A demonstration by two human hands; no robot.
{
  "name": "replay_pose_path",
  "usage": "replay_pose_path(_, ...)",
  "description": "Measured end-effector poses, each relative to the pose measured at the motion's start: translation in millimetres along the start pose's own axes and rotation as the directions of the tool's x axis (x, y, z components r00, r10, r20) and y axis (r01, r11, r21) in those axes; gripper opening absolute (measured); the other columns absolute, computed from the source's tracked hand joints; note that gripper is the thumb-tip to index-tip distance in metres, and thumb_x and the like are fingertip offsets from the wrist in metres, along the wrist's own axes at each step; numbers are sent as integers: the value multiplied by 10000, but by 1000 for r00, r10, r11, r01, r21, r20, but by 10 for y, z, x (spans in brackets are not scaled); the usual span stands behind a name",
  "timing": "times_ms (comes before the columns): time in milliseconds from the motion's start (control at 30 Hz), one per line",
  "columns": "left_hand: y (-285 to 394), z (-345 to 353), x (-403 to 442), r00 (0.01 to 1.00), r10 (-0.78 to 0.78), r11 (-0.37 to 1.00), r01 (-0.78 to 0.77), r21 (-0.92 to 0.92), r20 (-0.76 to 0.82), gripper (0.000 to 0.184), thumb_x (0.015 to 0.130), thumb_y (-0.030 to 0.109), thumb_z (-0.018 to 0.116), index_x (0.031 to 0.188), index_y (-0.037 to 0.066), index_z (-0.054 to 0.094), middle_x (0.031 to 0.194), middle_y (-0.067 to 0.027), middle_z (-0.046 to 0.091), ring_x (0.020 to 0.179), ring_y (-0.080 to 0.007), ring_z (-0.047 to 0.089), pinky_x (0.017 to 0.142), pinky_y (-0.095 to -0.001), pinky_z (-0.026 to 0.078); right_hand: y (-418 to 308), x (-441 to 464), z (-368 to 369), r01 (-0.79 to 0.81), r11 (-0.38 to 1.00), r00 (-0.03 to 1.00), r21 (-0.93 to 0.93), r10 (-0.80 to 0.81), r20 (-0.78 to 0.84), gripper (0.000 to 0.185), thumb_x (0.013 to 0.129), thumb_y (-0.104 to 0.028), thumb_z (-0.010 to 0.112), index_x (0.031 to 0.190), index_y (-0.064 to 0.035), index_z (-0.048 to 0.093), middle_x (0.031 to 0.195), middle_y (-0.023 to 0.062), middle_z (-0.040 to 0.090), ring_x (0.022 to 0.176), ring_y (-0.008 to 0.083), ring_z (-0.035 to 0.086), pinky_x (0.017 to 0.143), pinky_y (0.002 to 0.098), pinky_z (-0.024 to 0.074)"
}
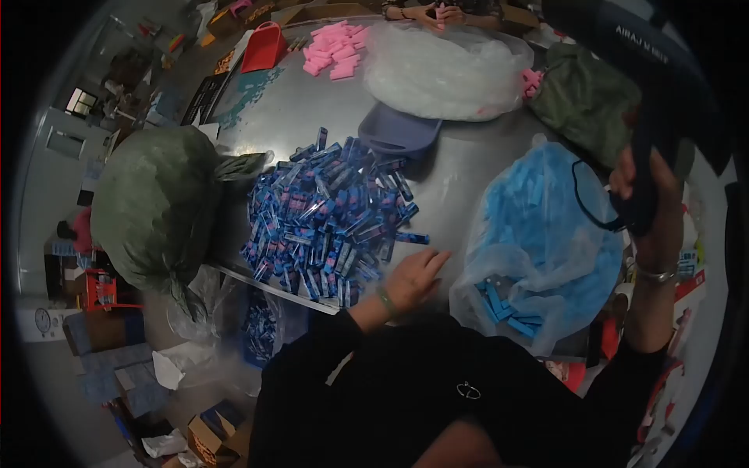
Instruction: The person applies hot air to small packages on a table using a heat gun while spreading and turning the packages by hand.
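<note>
My left hand rests low over the metal table, just right of a pile of small blue packaged pieces. Its fingers point up and to the right, and nothing shows in it. On the right, my right hand is raised, its fingers wrapped round a dark strap-like object with a thin loop hanging from it. Between my hands lies a clear plastic bag of light blue pieces, its mouth loosely open toward me. A blue-grey scoop tray sits at the pile's upper edge.
A full green sack stands at the left edge, another green sack at the upper right. Further back are a red dustpan, pink pieces and a large translucent bag. Another person's hands hold something pink.
</note>
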State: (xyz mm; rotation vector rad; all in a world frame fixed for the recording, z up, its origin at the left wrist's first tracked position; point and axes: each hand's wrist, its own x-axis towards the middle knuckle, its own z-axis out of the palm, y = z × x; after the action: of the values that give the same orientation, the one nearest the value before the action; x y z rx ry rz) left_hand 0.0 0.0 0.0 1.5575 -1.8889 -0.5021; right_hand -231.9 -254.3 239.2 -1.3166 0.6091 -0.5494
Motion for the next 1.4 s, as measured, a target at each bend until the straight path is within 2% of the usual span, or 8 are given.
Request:
replay_pose_path(67,48,64,-169,989,-142,990,141,-17,-30,593,790,37,665,1336,35,434,1184,-188,524,1030,-354,563,864,-390,476,281,-117,54,186,957,976,223,-205,68,667,918,-410,603,1351,27,348,879,72,533,758,126,593,695,247,467)
replay_pose_path(167,-143,-283,-732,974,-215,977,214,-9,-73,596,791,26,658,1341,30,427,1151,-184,532,988,-348,573,825,-389,485,731,-150,798,174,894,963,413,-242,118,688,914,-423,604,1344,37,326,870,75,513,665,94,572,541,202,458)
replay_pose_path(400,-271,-238,-1244,941,-332,943,331,-27,-66,601,784,23,633,1341,22,408,1137,-178,525,981,-350,556,828,-413,466,1305,-304,1238,-60,954,986,293,11,166,847,846,-502,661,1354,82,318,904,100,541,572,124,568,521,221,447)
replay_pose_path(633,-372,-277,-1631,924,-369,930,368,-29,-105,590,781,24,633,1328,25,412,1130,-186,534,974,-367,562,811,-425,470,535,-80,1492,160,937,886,310,-275,372,841,876,-506,630,1367,76,272,914,86,502,568,106,542,498,213,437)
replay_pose_path(1133,-528,-293,-1832,851,-462,886,456,-85,-250,491,805,41,627,1266,29,458,1082,-184,553,928,-369,576,769,-421,482,-370,-30,1502,229,941,707,249,-337,622,750,920,-426,598,1381,57,257,880,68,450,568,113,530,486,237,444)
replay_pose_path(1200,-600,-280,-1819,789,-547,834,484,-264,-280,377,810,44,628,1175,23,535,1025,-175,578,869,-349,602,734,-398,497,-97,-139,1556,152,936,786,317,-309,535,735,930,-412,586,1389,54,251,882,71,445,573,109,521,499,237,439)
replay_pose_path(1333,-775,-463,-1349,765,-574,812,488,-320,-292,260,831,65,635,1081,12,588,952,-158,617,805,-308,634,698,-361,507,633,-309,1512,20,857,936,515,-197,292,753,962,-458,501,1412,71,210,920,98,471,601,112,518,530,243,439)
replay_pose_path(1400,-923,-505,-1044,736,-621,755,467,-461,-271,195,889,84,612,1054,-16,587,938,-92,628,748,-152,615,651,-290,511,850,-353,1508,-16,841,963,540,-133,235,729,973,-450,479,1411,70,217,913,98,464,596,113,496,536,248,428)
